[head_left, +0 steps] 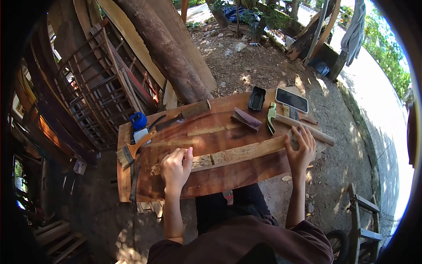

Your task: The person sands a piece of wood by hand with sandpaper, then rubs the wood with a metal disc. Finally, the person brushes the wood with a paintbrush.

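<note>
A long, narrow strip of pale wood (237,154) lies across the reddish-brown wooden table (220,179), with a dark mark near its left part. My left hand (175,167) is closed over the strip's left end, thumb pointing up. At the other end my right hand (301,147) has its fingers curved apart from the thumb around the strip's tip, and the thumb touches or nearly touches the wood. A hammer (303,126) with a green head lies just beyond my right hand. Left of my left hand rests a wide paintbrush (134,148) with an orange handle.
A phone (292,100), a black tray (256,98) and folded brown sandpaper (247,119) lie along the far side. A sheathed blade (189,113) and a blue-capped bottle (138,120) are at the far left. Trunk and planks lean beyond the table; a wooden ladder-like frame (364,215) stands right.
</note>
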{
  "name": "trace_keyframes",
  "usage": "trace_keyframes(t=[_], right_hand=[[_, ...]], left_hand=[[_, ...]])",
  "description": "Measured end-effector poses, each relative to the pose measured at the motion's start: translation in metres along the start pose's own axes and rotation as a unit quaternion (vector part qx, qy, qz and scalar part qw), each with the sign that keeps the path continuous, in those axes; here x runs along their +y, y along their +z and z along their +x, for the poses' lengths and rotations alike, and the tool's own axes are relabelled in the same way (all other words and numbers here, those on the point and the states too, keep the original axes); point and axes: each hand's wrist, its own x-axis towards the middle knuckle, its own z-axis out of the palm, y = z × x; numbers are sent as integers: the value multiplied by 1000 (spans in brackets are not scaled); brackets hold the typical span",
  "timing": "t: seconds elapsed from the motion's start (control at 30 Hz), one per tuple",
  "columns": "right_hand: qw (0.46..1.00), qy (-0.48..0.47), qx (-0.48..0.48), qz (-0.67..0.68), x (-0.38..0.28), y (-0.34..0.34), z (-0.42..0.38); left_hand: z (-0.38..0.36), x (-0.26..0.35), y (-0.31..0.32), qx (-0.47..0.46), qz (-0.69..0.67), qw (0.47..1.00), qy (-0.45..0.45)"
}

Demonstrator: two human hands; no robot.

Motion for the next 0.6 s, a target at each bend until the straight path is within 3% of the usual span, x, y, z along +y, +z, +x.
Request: trace_keyframes(t=[0.13, 0.2, 0.43, 0.6], right_hand=[[1000, 3, 7, -6, -8, 5, -3], [999, -41, -6, 24, -38, 9, -8], [955, -171, -94, 225, -146, 20, -36], [919, -219, -138, 297, -137, 18, -30]], left_hand=[[-1, 2, 2, 12, 0, 1000, -7], [-2, 3, 0, 0, 8, 1000, -10], [-3, 3, 0, -6, 5, 1000, -15], [-2, 1, -1, -6, -4, 1000, -5]])
